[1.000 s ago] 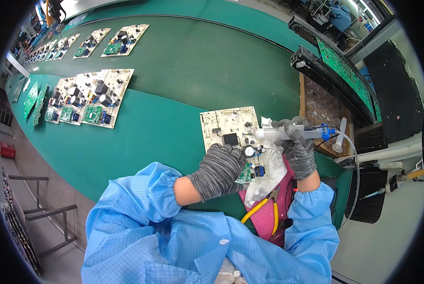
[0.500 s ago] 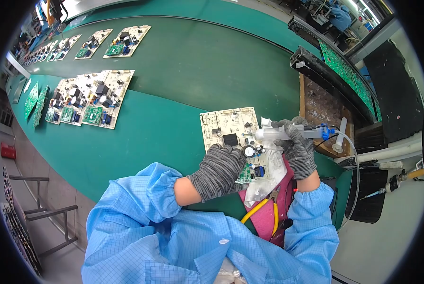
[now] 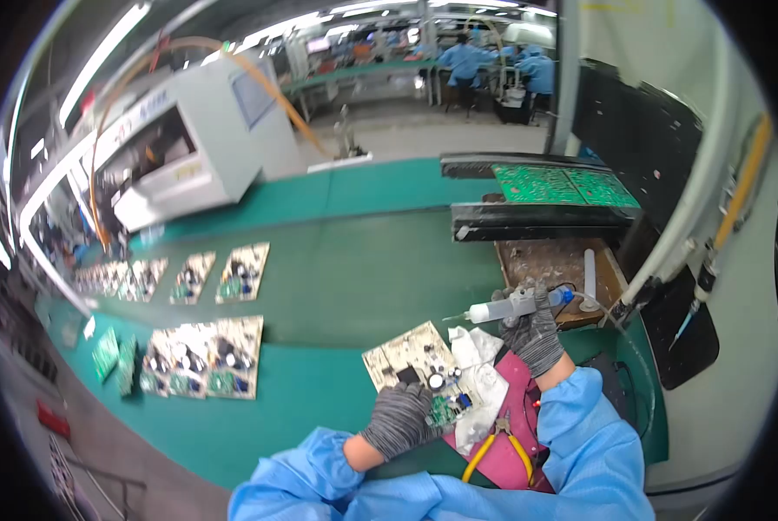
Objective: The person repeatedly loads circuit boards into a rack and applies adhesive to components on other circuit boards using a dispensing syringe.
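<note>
My left hand point(image 3: 396, 418), in a grey knitted glove, closes on the lower left edge of a cream circuit board point(image 3: 417, 349). The board carries a black block, round capacitors and a small green board. My right hand point(image 3: 535, 328), gloved the same way, grips a clear dispensing syringe point(image 3: 491, 311) with a blue end and a tube. Its thin tip points left, above and apart from the board's upper right edge. Crumpled white cloth point(image 3: 483, 391) lies beside the board, on a pink pad point(image 3: 517, 401). Yellow-handled cutters point(image 3: 500, 434) rest there too.
Several populated boards point(image 3: 241, 273) stand in rows at left, with overlapping ones point(image 3: 233, 356) nearer. Two green boards point(image 3: 106, 354) lean at far left. A black rail point(image 3: 537, 221) holds green panels, above a wooden tray point(image 3: 545, 262). Workers point(image 3: 465, 61) are in the background.
The view has tilted upward. My right hand has drawn the syringe up, away from over the board. The board has turned slightly, with my left hand still on it.
</note>
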Demonstrator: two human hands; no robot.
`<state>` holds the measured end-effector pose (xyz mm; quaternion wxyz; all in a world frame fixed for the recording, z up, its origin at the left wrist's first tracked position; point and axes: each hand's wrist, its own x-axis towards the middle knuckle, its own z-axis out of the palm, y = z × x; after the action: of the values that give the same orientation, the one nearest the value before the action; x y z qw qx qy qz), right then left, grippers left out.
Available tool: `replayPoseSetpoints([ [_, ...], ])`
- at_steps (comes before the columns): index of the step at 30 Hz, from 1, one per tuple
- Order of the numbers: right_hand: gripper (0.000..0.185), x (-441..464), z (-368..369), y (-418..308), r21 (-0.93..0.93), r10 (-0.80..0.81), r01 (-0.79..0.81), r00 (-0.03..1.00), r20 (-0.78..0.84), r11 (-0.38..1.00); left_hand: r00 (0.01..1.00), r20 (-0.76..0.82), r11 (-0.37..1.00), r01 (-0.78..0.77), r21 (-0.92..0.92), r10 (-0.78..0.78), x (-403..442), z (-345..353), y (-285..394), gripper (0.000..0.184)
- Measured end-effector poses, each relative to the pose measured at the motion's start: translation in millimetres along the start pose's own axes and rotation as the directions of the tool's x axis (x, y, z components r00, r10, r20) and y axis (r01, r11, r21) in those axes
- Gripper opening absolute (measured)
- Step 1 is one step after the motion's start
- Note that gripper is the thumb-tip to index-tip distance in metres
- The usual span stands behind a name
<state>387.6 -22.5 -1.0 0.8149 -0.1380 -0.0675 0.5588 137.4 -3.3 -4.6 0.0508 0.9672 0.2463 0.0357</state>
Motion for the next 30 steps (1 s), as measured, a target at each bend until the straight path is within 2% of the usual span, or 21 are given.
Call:
replayPoseSetpoints([
  [3,0.024,17.4,-35.7,-32.2,0.046,-0.09,0.08,0.958,0.271,0.996,0.995,-0.079,0.993,-0.067,-0.097,0.06,3.3,-2.0,-6.5,0.057],
  [4,0.026,25.4,-44.5,-37.0,0.088,-0.2,0.184,0.947,0.25,0.979,0.985,-0.142,0.99,-0.111,-0.092,0.097,5.8,-17.0,-3.9,0.053],
  [6,0.026,22.6,-52.2,-50.5,0.098,-0.285,0.282,0.958,0.02,0.954,0.987,-0.155,0.925,-0.096,-0.366,0.041,7.2,-32.1,-14.1,0.051],
  [7,0.026,20.9,-51.0,-55.3,0.218,-0.21,0.206,0.978,-0.003,0.954,0.989,-0.15,0.863,-0.074,-0.499,-0.003,3.8,-37.9,-22.1,0.051],
  [9,0.026,16.9,-48.8,-64.6,0.463,-0.056,0.072,0.997,-0.05,0.883,0.963,0.038,0.537,0.181,-0.824,-0.265,-3.5,-41.5,-49.4,0.045],
  [10,0.026,25.7,-73.4,-80.1,0.759,0.178,-0.253,0.967,0.182,0.6,0.953,-0.04,0.431,0.098,-0.897,-0.3,-4.3,-48.0,-59.3,0.044],
  [11,0.026,27.9,-76.2,-82.8,0.788,0.189,-0.27,0.962,0.197,0.553,0.932,-0.116,0.323,0.001,-0.946,-0.344,-4.7,-54.7,-70.4,0.044],
  [12,0.026,29.9,-78.4,-85.4,0.815,0.2,-0.285,0.957,0.211,0.505,0.903,-0.123,0.179,-0.052,-0.982,-0.411,-5.6,-46.5,-97.8,0.045],
  [13,0.026,23.3,-60.0,-78.0,0.641,0.029,-0.004,0.999,-0.029,0.768,0.871,-0.117,0.032,-0.116,-0.993,-0.477,-3.3,-33.8,-123.2,0.047],
  [14,0.026,16.0,-40.5,-70.6,0.343,-0.207,0.268,0.957,-0.203,0.9,0.848,-0.147,-0.129,-0.244,-0.961,-0.509,2.6,-32.8,-130.2,0.05],
  [16,0.027,13.0,-26.7,-69.1,-0.039,-0.478,0.494,0.815,-0.329,0.869,0.791,-0.176,-0.419,-0.482,-0.77,-0.587,17.6,-33.3,-141.2,0.056],
  [18,0.029,14.8,-21.8,-75.0,-0.078,-0.502,0.521,0.756,-0.421,0.85,0.813,-0.193,-0.501,-0.505,-0.703,-0.55,19.3,-3.6,-171.7,0.059],
  [19,0.03,14.8,-22.6,-78.0,-0.197,-0.587,0.555,0.737,-0.335,0.808,0.823,-0.198,-0.546,-0.512,-0.663,-0.532,18.2,9.4,-183.1,0.061],
  [20,0.031,14.2,-26.3,-81.6,-0.314,-0.657,0.583,0.714,-0.241,0.749,0.808,-0.215,-0.529,-0.535,-0.658,-0.549,19.2,16.3,-187.0,0.054],
  [21,0.032,13.2,-32.3,-85.1,-0.424,-0.708,0.605,0.692,-0.14,0.674,0.811,-0.092,-0.6,-0.498,-0.626,-0.577,15.4,24.6,-192.1,0.055],
  [22,0.041,16.1,-41.0,-92.2,-0.46,-0.696,0.569,0.698,-0.167,0.681,0.789,-0.048,-0.593,-0.5,-0.631,-0.613,13.8,35.4,-203.6,0.056],
  [24,0.048,13.3,-30.6,-92.0,-0.487,-0.707,0.53,0.629,-0.323,0.694,0.732,0.015,-0.54,-0.489,-0.685,-0.681,16.5,48.7,-210.7,0.056],
  [25,0.051,13.4,-27.5,-89.9,-0.494,-0.704,0.51,0.59,-0.395,0.704,0.748,0.023,-0.537,-0.455,-0.71,-0.664,16.7,40.9,-202.2,0.055],
  [27,0.048,15.0,-34.7,-88.7,-0.538,-0.709,0.488,0.611,-0.352,0.687,0.763,0.067,-0.586,-0.435,-0.683,-0.643,11.6,51.8,-215.9,0.053],
  [29,0.045,12.3,-30.4,-85.2,-0.588,-0.725,0.495,0.643,-0.247,0.639,0.833,0.028,-0.653,-0.411,-0.636,-0.552,6.4,63.7,-231.1,0.05],
  [30,0.045,11.7,-27.1,-84.4,-0.597,-0.721,0.476,0.638,-0.271,0.646,0.865,0.004,-0.684,-0.394,-0.614,-0.502,5.3,69.9,-236.7,0.048],
])
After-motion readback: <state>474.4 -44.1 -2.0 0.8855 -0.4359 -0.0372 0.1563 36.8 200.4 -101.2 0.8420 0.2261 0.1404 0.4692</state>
